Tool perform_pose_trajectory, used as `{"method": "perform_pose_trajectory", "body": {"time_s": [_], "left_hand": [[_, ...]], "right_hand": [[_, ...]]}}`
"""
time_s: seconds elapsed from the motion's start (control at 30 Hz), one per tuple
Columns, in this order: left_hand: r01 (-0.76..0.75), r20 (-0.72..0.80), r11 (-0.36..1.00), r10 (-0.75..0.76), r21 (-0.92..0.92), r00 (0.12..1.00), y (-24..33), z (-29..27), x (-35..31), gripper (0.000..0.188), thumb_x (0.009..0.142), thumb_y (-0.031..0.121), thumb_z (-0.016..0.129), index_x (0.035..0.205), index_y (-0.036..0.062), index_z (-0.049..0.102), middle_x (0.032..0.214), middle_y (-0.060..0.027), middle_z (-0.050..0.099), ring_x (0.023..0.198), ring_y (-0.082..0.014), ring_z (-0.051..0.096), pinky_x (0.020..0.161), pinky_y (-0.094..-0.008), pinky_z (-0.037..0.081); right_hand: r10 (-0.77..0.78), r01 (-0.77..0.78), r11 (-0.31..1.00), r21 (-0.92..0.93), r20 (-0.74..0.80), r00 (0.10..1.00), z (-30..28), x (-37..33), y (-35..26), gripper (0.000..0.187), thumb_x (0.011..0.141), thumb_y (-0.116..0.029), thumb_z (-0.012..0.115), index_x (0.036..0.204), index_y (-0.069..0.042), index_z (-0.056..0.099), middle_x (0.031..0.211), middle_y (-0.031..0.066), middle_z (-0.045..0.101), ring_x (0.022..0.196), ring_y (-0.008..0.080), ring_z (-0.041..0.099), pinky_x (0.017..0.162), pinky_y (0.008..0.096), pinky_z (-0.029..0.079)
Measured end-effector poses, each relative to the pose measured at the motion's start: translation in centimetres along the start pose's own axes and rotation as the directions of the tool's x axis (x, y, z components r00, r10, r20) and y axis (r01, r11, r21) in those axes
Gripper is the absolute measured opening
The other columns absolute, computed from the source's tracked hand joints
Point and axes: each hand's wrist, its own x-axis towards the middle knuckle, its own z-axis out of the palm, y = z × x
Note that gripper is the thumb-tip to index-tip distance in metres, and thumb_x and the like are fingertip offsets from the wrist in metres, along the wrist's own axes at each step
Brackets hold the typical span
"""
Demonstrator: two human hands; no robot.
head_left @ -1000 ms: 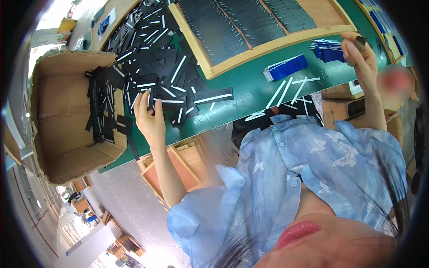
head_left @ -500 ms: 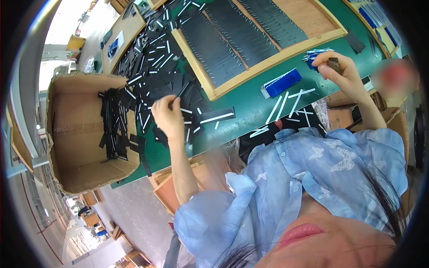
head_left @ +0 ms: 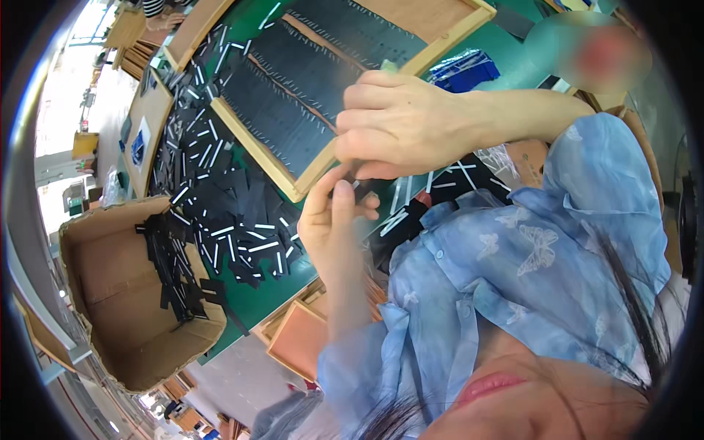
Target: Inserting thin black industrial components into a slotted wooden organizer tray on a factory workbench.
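Note:
My left hand (head_left: pixel 334 224) and my right hand (head_left: pixel 403 121) meet in front of my chest, by the near corner of a wooden-framed tray (head_left: pixel 257 150). Between the left thumb and fingers is a small dark piece, apparently a black strip, mostly covered. My right hand curls over it from above, back of the hand up. A bit of green (head_left: pixel 389 67) pokes out past its knuckles; the rest of what it holds is hidden. Inside the tray lie rows of black strips (head_left: pixel 286 95) with fine pale ends along their edges.
Loose black and white strips (head_left: pixel 235 198) cover the green table (head_left: pixel 275 293) on the left. A cardboard box (head_left: pixel 92 293) with black strips stands beside them. Blue packs (head_left: pixel 466 72) lie behind my right wrist, white strips (head_left: pixel 396 220) near my shirt. Another person's hand (head_left: pixel 167 20) shows far left.
My right hand has swung left from beside the blue packs to meet my left hand. The left has moved right, away from the strip pile. The view has shifted, too.

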Motion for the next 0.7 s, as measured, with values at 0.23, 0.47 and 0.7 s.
{"method": "perform_pose_trajectory", "body": {"time_s": [0.23, 0.47, 0.7], "left_hand": [[0.035, -0.029, 0.990, -0.031, 0.140, 0.999, -1.4, 0.0, 0.8, 0.026, 0.094, 0.010, 0.050, 0.112, -0.0068, 0.058, 0.091, -0.0112, 0.064, 0.066, -0.0124, 0.061, 0.054, -0.0208, 0.045], [-0.224, -0.269, 0.932, 0.302, 0.285, 0.915, -2.9, -3.6, -0.3, 0.021, 0.093, 0.008, 0.051, 0.110, -0.0040, 0.054, 0.082, -0.0122, 0.064, 0.064, -0.0110, 0.059, 0.053, -0.0203, 0.045], [-0.170, -0.304, 0.981, 0.190, 0.090, 0.933, -3.6, -3.7, -0.3, 0.026, 0.093, 0.012, 0.049, 0.110, -0.0068, 0.053, 0.082, -0.0145, 0.064, 0.064, -0.0151, 0.060, 0.055, -0.0225, 0.048]], "right_hand": [[-0.197, 0.200, 0.980, -0.013, 0.123, 0.973, -1.6, -2.2, -0.1, 0.022, 0.069, -0.023, 0.061, 0.083, -0.009, 0.051, 0.083, 0.0040, 0.048, 0.072, 0.0202, 0.048, 0.064, 0.0331, 0.038], [-0.023, -0.258, 0.882, 0.393, 0.584, 0.811, -1.9, -9.2, -2.6, 0.016, 0.067, -0.013, 0.065, 0.081, -0.009, 0.058, 0.080, 0.0065, 0.053, 0.072, 0.0255, 0.057, 0.060, 0.0362, 0.045], [0.361, -0.414, 0.872, 0.261, 0.227, 0.904, -0.9, -9.2, 2.8, 0.032, 0.061, -0.013, 0.079, 0.090, -0.012, 0.067, 0.087, 0.0031, 0.054, 0.067, 0.0211, 0.057, 0.056, 0.0332, 0.045]]}}
